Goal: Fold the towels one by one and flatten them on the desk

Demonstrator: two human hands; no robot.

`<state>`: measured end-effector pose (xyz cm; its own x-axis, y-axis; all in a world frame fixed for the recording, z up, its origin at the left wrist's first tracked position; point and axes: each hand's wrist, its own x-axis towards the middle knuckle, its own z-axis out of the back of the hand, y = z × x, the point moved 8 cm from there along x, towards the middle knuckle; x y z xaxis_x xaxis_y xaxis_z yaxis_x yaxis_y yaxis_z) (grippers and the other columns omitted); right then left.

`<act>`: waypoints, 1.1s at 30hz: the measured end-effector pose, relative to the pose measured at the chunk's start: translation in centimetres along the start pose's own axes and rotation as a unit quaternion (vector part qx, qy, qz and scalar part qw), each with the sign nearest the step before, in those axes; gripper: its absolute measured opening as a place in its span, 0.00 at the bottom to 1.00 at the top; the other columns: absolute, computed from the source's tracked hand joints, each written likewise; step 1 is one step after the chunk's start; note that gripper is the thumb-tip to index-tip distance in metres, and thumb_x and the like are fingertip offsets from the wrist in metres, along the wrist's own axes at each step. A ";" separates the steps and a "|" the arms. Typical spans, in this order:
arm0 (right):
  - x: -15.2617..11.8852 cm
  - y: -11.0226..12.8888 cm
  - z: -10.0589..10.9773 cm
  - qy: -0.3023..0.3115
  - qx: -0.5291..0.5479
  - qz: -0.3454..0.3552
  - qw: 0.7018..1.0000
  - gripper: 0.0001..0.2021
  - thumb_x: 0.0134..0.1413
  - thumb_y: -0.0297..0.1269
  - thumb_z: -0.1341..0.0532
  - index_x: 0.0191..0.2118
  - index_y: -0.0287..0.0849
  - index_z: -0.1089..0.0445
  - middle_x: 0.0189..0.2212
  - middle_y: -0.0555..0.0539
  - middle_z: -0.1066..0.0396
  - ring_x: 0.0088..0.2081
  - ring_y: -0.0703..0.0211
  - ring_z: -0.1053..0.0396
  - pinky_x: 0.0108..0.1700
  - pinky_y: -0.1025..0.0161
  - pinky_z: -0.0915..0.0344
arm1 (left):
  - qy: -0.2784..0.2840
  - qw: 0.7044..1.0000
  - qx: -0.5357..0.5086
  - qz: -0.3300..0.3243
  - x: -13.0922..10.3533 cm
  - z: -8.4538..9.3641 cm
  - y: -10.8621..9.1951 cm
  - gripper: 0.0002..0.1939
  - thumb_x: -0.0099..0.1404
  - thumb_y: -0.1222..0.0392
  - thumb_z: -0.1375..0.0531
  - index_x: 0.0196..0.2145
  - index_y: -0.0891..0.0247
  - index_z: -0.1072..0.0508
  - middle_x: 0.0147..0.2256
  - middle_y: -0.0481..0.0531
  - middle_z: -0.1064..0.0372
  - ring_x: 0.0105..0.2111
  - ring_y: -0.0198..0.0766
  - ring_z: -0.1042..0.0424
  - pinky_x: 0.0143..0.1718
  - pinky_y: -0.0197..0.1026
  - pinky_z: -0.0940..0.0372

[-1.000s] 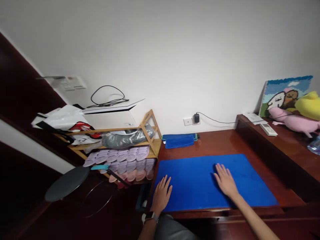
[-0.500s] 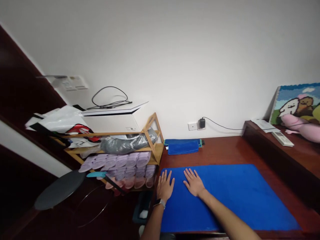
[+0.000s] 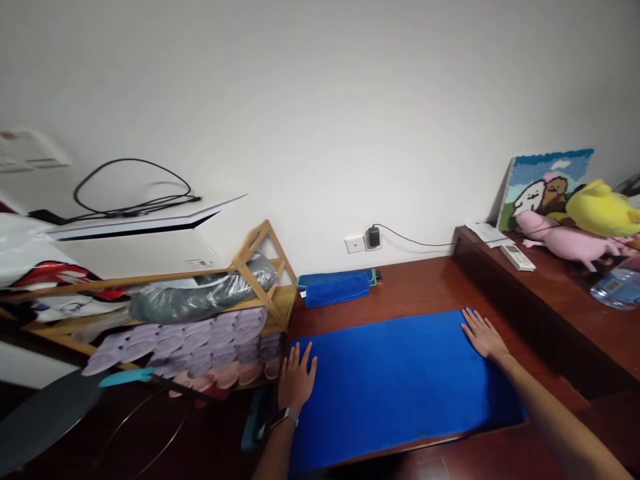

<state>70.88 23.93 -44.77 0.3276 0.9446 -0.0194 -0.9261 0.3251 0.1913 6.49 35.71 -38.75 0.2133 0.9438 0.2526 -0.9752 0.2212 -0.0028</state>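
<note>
A bright blue cloth (image 3: 385,380) is spread flat over the dark red wooden desk. My left hand (image 3: 297,377), with a watch at the wrist, rests on the cloth's far left corner with its fingers spread. Over at the far right corner, my right hand (image 3: 483,335) lies flat, fingers stretched out. Neither hand grips anything. Folded blue cloths (image 3: 337,288) lie behind the spread one, against the wall.
Left of the desk stands a wooden rack (image 3: 265,267) with slippers (image 3: 210,340), a plastic-wrapped grey bundle (image 3: 200,297) and a white box (image 3: 150,250). A raised ledge on the right bears a remote (image 3: 518,258), plush toys (image 3: 565,241) and a plastic bottle (image 3: 617,288).
My right hand has slid across the cloth from near the left hand to the far right corner. The left hand stays at its corner. The view has turned right.
</note>
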 end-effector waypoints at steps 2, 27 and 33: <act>-0.1 0.6 0.2 -0.002 0.004 -0.001 1.000 0.37 0.70 0.54 0.62 0.77 0.42 0.55 0.77 0.46 0.56 0.77 0.51 0.63 0.76 0.45 0.61 | -0.002 1.000 0.007 -0.005 0.0 0.0 0.0 0.29 0.77 0.49 0.50 0.71 0.58 0.37 0.71 0.63 0.42 0.70 0.55 0.42 0.69 0.60 0.44; -8.3 -2.3 1.9 0.017 0.022 -0.038 0.999 0.37 0.70 0.54 0.63 0.77 0.40 0.54 0.76 0.44 0.55 0.76 0.51 0.58 0.75 0.45 0.59 | 0.012 1.000 0.008 0.000 0.6 -0.8 -0.1 0.30 0.77 0.50 0.55 0.72 0.58 0.39 0.71 0.62 0.41 0.71 0.54 0.43 0.69 0.61 0.46; -8.8 -3.5 1.4 0.027 0.033 -0.041 0.998 0.38 0.69 0.55 0.63 0.77 0.40 0.56 0.77 0.47 0.57 0.77 0.55 0.61 0.76 0.49 0.63 | 0.009 1.000 -0.001 0.006 0.6 -0.3 -0.1 0.30 0.77 0.50 0.56 0.71 0.59 0.37 0.70 0.62 0.40 0.70 0.54 0.42 0.68 0.62 0.45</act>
<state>71.52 14.41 -43.86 0.3889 0.9169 -0.0890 -0.8822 0.3985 0.2509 6.77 36.28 -38.84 0.2020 0.9509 0.2346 -0.9777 0.2098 -0.0085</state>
